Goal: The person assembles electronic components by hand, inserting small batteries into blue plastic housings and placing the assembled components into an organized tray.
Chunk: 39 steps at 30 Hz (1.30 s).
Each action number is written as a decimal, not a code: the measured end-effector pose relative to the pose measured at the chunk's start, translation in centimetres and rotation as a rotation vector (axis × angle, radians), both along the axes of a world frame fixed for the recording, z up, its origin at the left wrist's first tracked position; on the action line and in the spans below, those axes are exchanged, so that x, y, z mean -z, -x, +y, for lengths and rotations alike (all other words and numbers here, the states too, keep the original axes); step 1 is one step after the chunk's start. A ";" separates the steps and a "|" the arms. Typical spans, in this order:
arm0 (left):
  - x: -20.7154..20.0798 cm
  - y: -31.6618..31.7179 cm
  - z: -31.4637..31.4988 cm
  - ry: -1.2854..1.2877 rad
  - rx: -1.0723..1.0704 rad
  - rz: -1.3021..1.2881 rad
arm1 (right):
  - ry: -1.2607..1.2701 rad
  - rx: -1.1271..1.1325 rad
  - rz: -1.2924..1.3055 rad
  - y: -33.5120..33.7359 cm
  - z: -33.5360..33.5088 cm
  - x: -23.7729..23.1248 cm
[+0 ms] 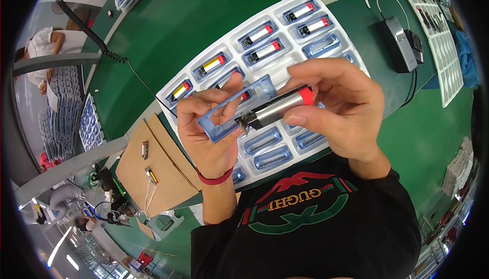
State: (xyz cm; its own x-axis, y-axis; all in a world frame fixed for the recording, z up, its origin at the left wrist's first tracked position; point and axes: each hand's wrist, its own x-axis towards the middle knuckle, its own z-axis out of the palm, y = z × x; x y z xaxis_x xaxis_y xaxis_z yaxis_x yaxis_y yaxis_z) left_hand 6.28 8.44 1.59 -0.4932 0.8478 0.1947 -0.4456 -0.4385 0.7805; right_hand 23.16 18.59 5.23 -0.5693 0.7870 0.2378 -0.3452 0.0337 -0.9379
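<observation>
My left hand [214,149] grips a translucent blue plastic frame [265,88] with an opening along its middle. Between thumb and fingers, my right hand [351,108] holds a silver battery cell [282,105], its red end toward that hand and a dark circuit end toward the left. The cell lies tilted across the frame; whether they touch I cannot tell. Under both hands is a white tray [286,63] of compartments. Several hold blue frames with red-ended cells, such as one white-bodied cell [257,35] and one yellow cell [212,65]. Nearer compartments hold blue frames without cells [272,157].
Left of the tray, brown cardboard [175,182] carries two small wired cells [152,176]. A coiled black cable [116,56] hangs across the left side. At right stand a grey box device [397,44] with a cord and another white tray [451,77]. Another person [42,47] is at far left.
</observation>
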 end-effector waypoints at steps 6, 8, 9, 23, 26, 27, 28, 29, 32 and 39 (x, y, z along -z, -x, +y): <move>-0.2 -0.5 0.0 -0.048 0.004 0.110 | -0.072 0.023 -0.145 0.7 -0.1 -1.1; -0.2 -0.6 -0.1 -0.040 -0.011 0.120 | -0.195 -0.005 -0.230 0.8 -0.2 -1.1; -0.2 -0.7 -0.1 -0.032 -0.020 0.132 | -0.197 -0.012 -0.233 0.9 -0.2 -1.2; -0.3 -0.3 -1.1 0.179 -0.080 0.491 | -0.281 0.152 -0.424 2.7 -1.6 -0.4; -0.3 -0.4 -0.9 0.162 -0.114 0.495 | -0.518 0.246 -0.416 3.2 -1.3 0.4; -0.3 -0.5 -0.7 0.151 -0.118 0.494 | -0.606 0.285 -0.373 3.2 -1.1 0.6; -0.3 -0.7 -0.5 0.144 -0.094 0.501 | -0.613 0.308 -0.362 3.4 -1.1 0.7; -0.4 -1.0 -0.5 0.168 -0.113 0.436 | -0.607 0.335 -0.365 3.5 -1.0 0.7; 0.2 -1.1 -0.7 0.216 -0.137 0.290 | -0.586 0.337 -0.367 4.0 -1.2 1.0; 0.0 -2.2 -0.3 0.265 -0.231 0.310 | -0.442 0.344 -0.502 3.8 -1.1 0.8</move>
State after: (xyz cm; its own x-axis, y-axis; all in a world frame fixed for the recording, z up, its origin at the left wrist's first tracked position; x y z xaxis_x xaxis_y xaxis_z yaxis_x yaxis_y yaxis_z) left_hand 8.49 8.11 1.63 -0.6274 0.7633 0.1544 -0.0877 -0.2662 0.9599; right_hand 19.37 17.53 4.41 -0.4315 0.8318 0.3493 0.2188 0.4721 -0.8540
